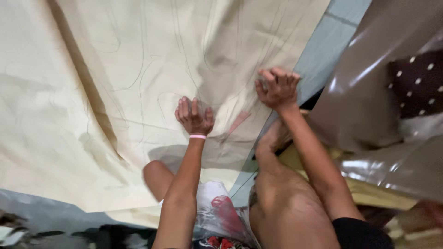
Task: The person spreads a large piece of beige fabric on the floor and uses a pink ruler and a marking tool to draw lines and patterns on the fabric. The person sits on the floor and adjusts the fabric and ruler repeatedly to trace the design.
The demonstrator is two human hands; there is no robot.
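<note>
Knees (281,207) sit closest, at 6 o'clock. Above them the cloth (115,92) spreads wide toward 10 o'clock. Left hand (194,116) presses on it, fingers curled. Right hand (278,86), at 2 o'clock from the left, pinches the cloth's edge.

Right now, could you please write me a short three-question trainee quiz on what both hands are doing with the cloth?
1. True or false: the left hand rests on the cream cloth.
2. Which wrist wears the pink band?
3. The right hand is at the cloth's: A) left edge B) middle C) right edge, beside the brown sheet.

Key: 1 true; 2 left; 3 C.
</note>
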